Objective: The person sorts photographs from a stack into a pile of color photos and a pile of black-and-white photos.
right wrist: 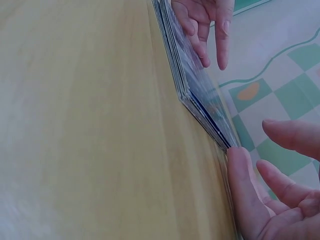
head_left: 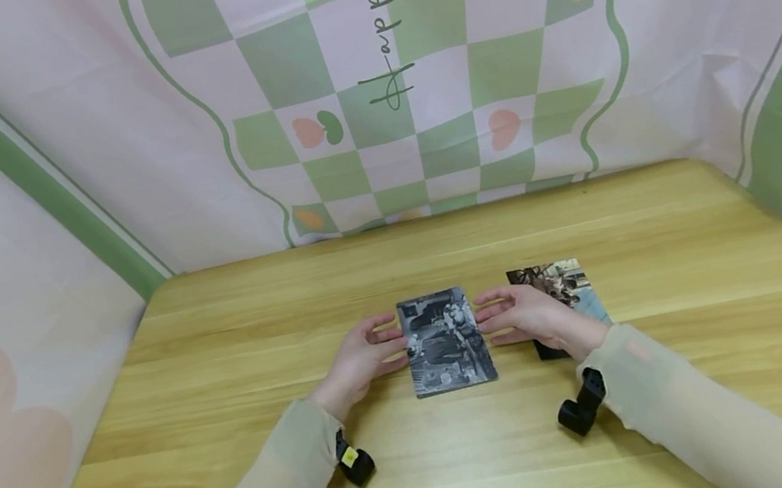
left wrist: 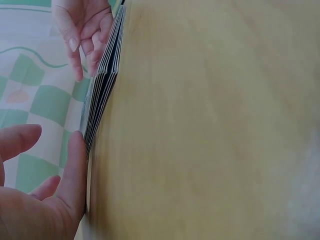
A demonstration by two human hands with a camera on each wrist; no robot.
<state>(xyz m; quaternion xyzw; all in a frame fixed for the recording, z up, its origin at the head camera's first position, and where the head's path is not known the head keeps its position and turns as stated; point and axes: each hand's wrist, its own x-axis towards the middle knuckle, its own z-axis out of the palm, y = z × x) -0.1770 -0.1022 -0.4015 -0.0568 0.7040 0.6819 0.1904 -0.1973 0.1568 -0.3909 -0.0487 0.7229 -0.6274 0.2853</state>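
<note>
Card stack [head_left: 446, 341] (black-and-white top) between both hands' straight fingers [head_left: 385, 344].

Photo stack [head_left: 447, 342] between both hands

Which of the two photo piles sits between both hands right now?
The black-and-white-topped stack, flanked by the left hand and right hand; the colour-topped pile lies behind the right hand.
</note>
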